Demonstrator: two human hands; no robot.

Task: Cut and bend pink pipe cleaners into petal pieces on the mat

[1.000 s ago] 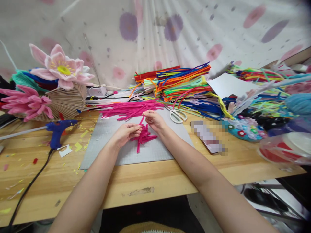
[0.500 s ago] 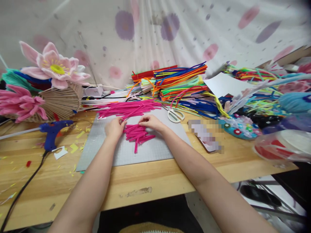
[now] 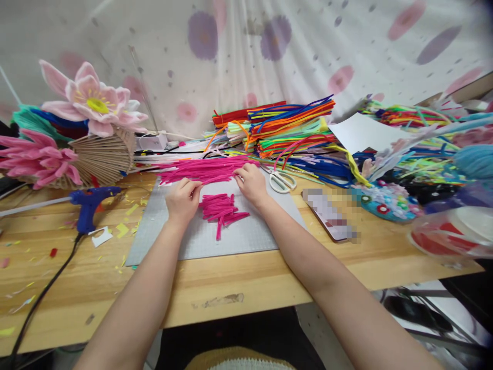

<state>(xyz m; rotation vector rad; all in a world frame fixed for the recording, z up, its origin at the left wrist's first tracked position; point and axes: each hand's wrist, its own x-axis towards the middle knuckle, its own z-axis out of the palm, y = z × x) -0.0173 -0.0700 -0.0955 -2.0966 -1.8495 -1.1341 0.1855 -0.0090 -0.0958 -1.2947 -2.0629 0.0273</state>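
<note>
A pile of short magenta pipe cleaner pieces (image 3: 219, 208) lies on the grey cutting mat (image 3: 246, 241). Behind it, long magenta pipe cleaners (image 3: 208, 168) are spread across the mat's back edge. My left hand (image 3: 184, 199) is at the left, beside the short pile, its fingers pinched together near the front of the long ones. At the right end of the long pipe cleaners is my right hand (image 3: 251, 184), its fingers also closed. What either hand pinches is too small to make out.
White-handled scissors (image 3: 282, 181) lie behind the mat's right side, with a phone (image 3: 325, 216) nearby. A blue glue gun (image 3: 89, 205) and pink felt flowers (image 3: 96, 103) are left. Bundled coloured pipe cleaners (image 3: 288, 126) stand at the back.
My right hand has moved away from the short pile, back and right to the long pipe cleaners. My left hand has shifted slightly. The view has moved a little.
</note>
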